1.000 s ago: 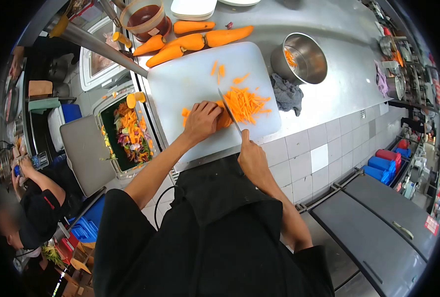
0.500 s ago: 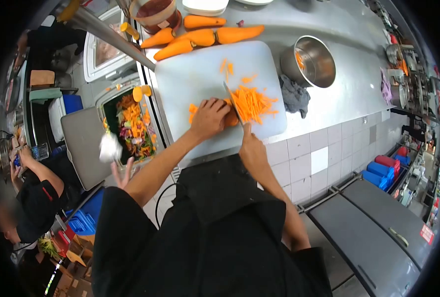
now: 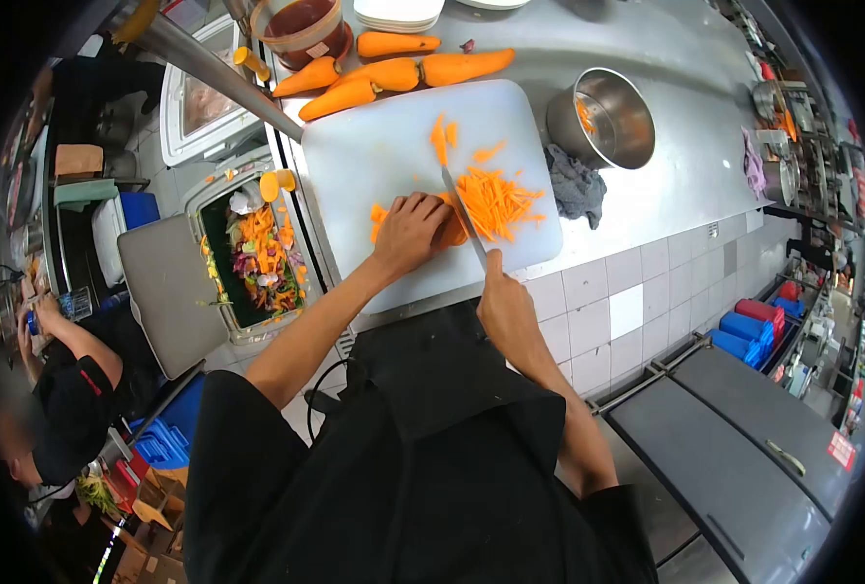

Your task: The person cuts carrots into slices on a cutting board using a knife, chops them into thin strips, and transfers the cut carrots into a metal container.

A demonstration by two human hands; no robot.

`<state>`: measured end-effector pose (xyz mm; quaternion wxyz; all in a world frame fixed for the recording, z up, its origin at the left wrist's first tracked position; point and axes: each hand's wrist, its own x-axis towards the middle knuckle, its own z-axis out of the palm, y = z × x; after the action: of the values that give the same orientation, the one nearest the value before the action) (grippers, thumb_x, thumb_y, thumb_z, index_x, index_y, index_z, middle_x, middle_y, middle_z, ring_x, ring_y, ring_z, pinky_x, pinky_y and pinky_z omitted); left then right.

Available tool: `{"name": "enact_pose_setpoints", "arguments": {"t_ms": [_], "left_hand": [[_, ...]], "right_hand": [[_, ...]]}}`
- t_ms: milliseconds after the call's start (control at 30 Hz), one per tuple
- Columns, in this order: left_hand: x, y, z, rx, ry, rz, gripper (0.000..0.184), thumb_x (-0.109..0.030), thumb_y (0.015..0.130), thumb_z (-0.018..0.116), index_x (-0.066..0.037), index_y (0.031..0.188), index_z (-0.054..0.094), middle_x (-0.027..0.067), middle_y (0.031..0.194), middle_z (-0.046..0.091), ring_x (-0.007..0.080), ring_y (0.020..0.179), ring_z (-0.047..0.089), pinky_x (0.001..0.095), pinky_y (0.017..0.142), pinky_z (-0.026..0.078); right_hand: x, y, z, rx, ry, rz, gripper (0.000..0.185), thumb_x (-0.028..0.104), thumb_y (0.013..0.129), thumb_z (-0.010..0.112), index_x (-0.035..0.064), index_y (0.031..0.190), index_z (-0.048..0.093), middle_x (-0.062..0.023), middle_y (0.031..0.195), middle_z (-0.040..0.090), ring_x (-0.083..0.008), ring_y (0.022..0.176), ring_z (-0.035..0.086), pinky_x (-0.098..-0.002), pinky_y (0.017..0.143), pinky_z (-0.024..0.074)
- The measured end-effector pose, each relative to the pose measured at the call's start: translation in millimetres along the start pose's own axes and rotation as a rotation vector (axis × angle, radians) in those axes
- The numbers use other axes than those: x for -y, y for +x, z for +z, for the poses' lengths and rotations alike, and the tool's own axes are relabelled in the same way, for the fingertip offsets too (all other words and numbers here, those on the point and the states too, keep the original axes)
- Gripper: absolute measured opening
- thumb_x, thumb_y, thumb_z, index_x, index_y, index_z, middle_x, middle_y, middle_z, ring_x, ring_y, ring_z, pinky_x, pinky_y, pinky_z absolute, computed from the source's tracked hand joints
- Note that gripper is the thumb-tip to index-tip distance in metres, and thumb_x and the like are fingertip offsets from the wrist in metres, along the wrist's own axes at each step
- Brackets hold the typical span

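- The steel counter (image 3: 685, 185) carries the white board (image 3: 355, 156), on which the cutting is partly done.
- Five carrots (image 3: 467, 68) lie beyond the board's far edge, not yet sliced, so much seems left.
- The metal pot (image 3: 629, 127) shows only few orange pieces inside.
- The left hand (image 3: 410, 232) is clamped over carrot slices (image 3: 449, 232); the right hand (image 3: 505, 307) is closed around the handle of the knife (image 3: 466, 214).
- Finished strips (image 3: 499, 204) form a pile beside the blade.
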<state>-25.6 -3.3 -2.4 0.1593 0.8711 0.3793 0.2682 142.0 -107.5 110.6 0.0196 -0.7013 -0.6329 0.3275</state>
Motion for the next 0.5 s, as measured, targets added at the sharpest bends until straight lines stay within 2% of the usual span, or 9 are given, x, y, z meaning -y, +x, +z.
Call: {"name": "enact_pose_setpoints", "arguments": {"t_ms": [133,200,233,300,433,500], "left_hand": [[-1.0,2.0,-4.2,-0.018,-0.02,0.003,0.029,-0.008,0.076,0.065,-0.004,0.105,0.062,0.0092,0.107,0.062,0.0278,0.104,0.057,0.0411,0.086,0.043],[-3.3,1.8,-4.7,0.006,0.02,-0.013,0.029,-0.009,0.077,0.066,-0.004,0.105,0.061,0.0091,0.108,0.062,0.0275,0.104,0.057,0.0409,0.086,0.044],[-6.1,0.0,-4.2,0.005,0.016,-0.016,0.029,-0.009,0.077,0.066,-0.004,0.105,0.061,0.0091,0.108,0.062,0.0275,0.104,0.057,0.0409,0.086,0.044],[-3.0,2.8,-4.8,-0.005,0.005,-0.01,0.029,-0.009,0.077,0.066,-0.005,0.105,0.061,0.0091,0.108,0.062,0.0277,0.104,0.057,0.0406,0.087,0.043],[-2.0,0.9,-1.1,0.0,0.007,-0.016,0.028,-0.009,0.077,0.066,-0.005,0.104,0.061,0.0096,0.108,0.062,0.0281,0.104,0.057,0.0404,0.086,0.043],[-2.5,1.5,-3.1,-0.013,-0.011,-0.011,0.025,-0.01,0.079,0.066,-0.005,0.103,0.061,0.0096,0.107,0.063,0.0279,0.103,0.057,0.0404,0.086,0.043]], "right_hand": [[1.1,-18.6,10.6,0.04,-0.034,0.069,0.029,-0.005,0.085,0.047,-0.0018,0.113,0.039,-0.0324,0.084,0.063,-0.0503,0.072,0.064,-0.0589,0.063,0.0508],[-13.4,3.2,38.3,-0.113,0.011,-0.014,0.03,-0.004,0.085,0.048,-0.0014,0.113,0.038,-0.0333,0.084,0.063,-0.051,0.073,0.064,-0.0611,0.065,0.0497],[-16.3,3.6,40.4,-0.11,0.007,-0.012,0.03,-0.004,0.085,0.048,-0.0014,0.113,0.038,-0.0333,0.084,0.063,-0.051,0.073,0.064,-0.0611,0.065,0.0497],[-16.1,9.7,39.5,-0.152,0.002,-0.047,0.032,-0.01,0.081,0.048,-0.0009,0.11,0.036,-0.0326,0.073,0.062,-0.0537,0.069,0.061,-0.0627,0.064,0.0472],[3.6,-11.8,1.9,-0.069,0.053,-0.008,0.032,-0.009,0.081,0.048,-0.0006,0.11,0.035,-0.0321,0.072,0.062,-0.0535,0.069,0.061,-0.0617,0.063,0.0472],[5.8,-27.3,-0.8,0.013,-0.004,0.01,0.035,-0.003,0.087,0.046,-0.0042,0.121,0.038,-0.0305,0.079,0.063,-0.0499,0.071,0.064,-0.0577,0.061,0.0507]]}}
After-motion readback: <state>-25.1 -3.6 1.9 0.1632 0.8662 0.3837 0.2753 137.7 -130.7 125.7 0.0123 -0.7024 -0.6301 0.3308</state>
